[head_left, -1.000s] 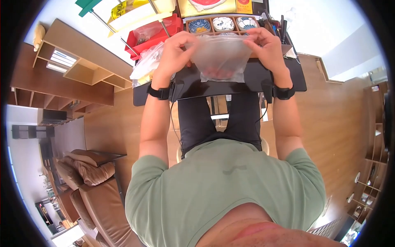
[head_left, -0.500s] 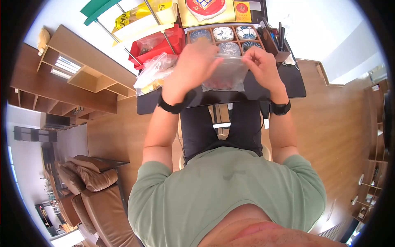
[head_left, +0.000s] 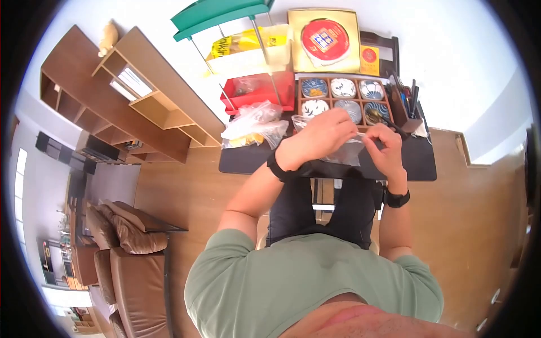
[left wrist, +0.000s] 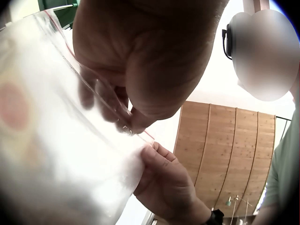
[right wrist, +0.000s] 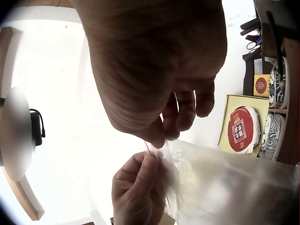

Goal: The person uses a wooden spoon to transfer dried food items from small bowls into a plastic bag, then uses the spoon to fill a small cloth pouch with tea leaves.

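Observation:
A clear zip bag point(head_left: 348, 153) with a red line along its seal hangs between the two hands over the front of the dark table. My left hand point(head_left: 324, 135) reaches across the bag and pinches the zip strip between thumb and fingers, close to the right-hand end. At that end corner, my right hand point(head_left: 384, 147) pinches the bag's edge. The left wrist view shows the right hand's fingertips point(left wrist: 149, 151) just beyond the left hand's along the seal. Reddish contents showed in the bag earlier; now the left hand and arm cover much of it.
Behind the bag stands a wooden divided box point(head_left: 360, 101) of patterned cups. A red tray point(head_left: 259, 93) and crumpled plastic bags point(head_left: 256, 121) lie to the left. A gold box point(head_left: 296, 45) with a round red package stands at the back, a pen holder point(head_left: 407, 112) at right.
The left hand has slid right along the bag's top edge, from the left corner to near the right hand. The right hand keeps its corner. The head view has shifted.

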